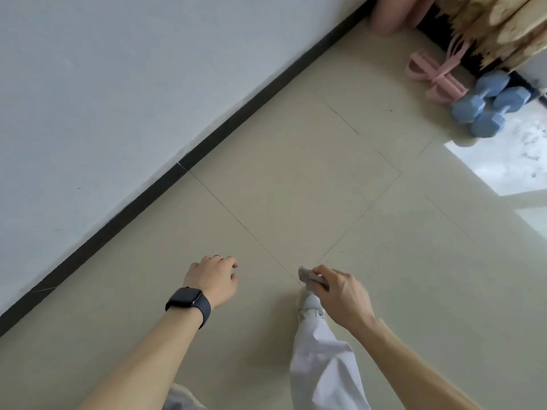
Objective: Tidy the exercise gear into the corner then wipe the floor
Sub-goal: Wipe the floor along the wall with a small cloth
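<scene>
The pale tiled floor (296, 179) fills most of your view, and the white wall (103, 84) runs along your left with a dark skirting board (207, 143) at its foot. A bright sunlit patch (503, 161) lies on the tiles to your right. Your white trouser leg (319, 362) steps forward below your right arm, ending in a light shoe (310, 303).

The exercise gear sits in the far corner, top right, along the foot of a tan mottled surface (503, 22). A pink roll (387, 16) stands nearest the wall. Then comes a pink pedal puller (441, 79) lying on the floor, then two blue dumbbells (469, 109) side by side just beside it, at the edge of the sunlit patch.

Your right hand (343, 294) hangs above the shoe with its fingers pinched around a small greyish cloth (309, 278), well away from the gear. Your left hand (211, 279) is out in front of you over bare tile, its fingers loosely curled and holding nothing. It wears a dark watch (189, 303) on the wrist and a thin ring (218, 256) on one finger.
</scene>
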`<state>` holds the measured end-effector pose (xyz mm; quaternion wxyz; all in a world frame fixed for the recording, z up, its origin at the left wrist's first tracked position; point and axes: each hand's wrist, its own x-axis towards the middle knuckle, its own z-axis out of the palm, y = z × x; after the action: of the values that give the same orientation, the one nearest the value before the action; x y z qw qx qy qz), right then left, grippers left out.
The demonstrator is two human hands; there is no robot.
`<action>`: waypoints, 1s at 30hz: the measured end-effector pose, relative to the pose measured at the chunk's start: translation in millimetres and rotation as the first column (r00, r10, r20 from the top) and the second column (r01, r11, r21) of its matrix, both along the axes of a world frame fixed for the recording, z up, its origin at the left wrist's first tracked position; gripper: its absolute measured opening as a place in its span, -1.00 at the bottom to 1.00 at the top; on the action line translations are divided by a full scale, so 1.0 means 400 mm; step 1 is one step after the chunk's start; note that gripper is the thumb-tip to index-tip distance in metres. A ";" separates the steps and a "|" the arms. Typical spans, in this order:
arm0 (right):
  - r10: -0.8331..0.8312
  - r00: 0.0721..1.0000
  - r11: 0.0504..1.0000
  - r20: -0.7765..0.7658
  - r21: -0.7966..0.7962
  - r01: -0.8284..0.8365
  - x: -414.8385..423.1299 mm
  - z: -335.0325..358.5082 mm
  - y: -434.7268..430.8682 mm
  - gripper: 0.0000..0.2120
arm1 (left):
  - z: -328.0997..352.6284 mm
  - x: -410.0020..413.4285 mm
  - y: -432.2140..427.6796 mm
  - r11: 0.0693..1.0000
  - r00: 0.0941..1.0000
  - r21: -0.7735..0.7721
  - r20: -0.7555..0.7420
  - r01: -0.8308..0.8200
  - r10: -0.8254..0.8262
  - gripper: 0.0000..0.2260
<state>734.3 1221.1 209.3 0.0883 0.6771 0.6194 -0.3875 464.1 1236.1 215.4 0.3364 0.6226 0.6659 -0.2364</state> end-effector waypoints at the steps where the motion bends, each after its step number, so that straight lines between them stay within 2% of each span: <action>1: -0.017 1.000 1.000 0.006 -0.020 0.017 0.000 -0.073 -0.013 -0.88 | -0.077 -0.010 -0.005 0.999 0.999 -0.012 -0.016 0.037 -0.037 -0.66; 7: -0.081 0.996 0.996 0.025 -0.031 0.082 0.043 -0.447 0.018 -0.91 | -0.455 -0.008 0.043 0.993 0.993 0.001 -0.006 0.116 -0.116 -0.61; 10: -0.104 0.992 0.988 0.072 0.119 0.095 0.088 -0.610 0.106 -0.87 | -0.637 0.013 0.106 0.987 0.989 0.065 -0.007 0.145 -0.145 -0.54; 14: -0.189 0.980 0.903 0.069 0.404 0.146 0.139 -0.761 0.197 -0.77 | -0.824 0.056 0.171 0.965 0.982 0.183 -0.053 0.187 -0.180 -0.43; 17: -0.161 0.980 0.887 0.113 0.453 0.094 0.159 -0.857 0.171 -0.59 | -0.916 0.083 0.187 0.956 0.983 0.229 -0.049 0.185 -0.178 -0.36; 20: -0.159 0.978 0.845 0.137 0.531 0.063 0.185 -0.936 0.156 -0.56 | -0.981 0.077 0.182 0.964 0.993 0.236 -0.044 0.119 -0.112 -0.31; 22: -0.118 0.978 0.859 0.173 0.512 0.013 0.188 -0.974 0.175 -0.53 | -1.007 0.062 0.176 0.973 0.998 0.220 -0.024 0.065 -0.061 -0.30; 26: -0.004 0.983 0.911 0.185 0.406 -0.073 0.144 -1.042 0.220 -0.49 | -1.030 0.043 0.193 0.983 0.996 0.160 -0.016 0.088 -0.087 -0.33; 28: 0.172 0.968 0.880 0.180 0.414 -0.233 0.132 -1.058 0.209 -0.50 | -1.026 0.044 0.195 0.988 0.997 0.135 -0.004 0.076 -0.076 -0.34; 30: 0.359 0.908 0.808 0.217 0.415 -0.419 0.151 -1.055 0.207 -0.50 | -1.018 0.032 0.192 0.991 0.998 0.121 0.014 0.062 -0.064 -0.35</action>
<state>794.9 1303.9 -212.7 0.0456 0.5608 0.8107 -0.1620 476.9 1313.0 -191.9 0.2968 0.6646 0.6557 -0.2008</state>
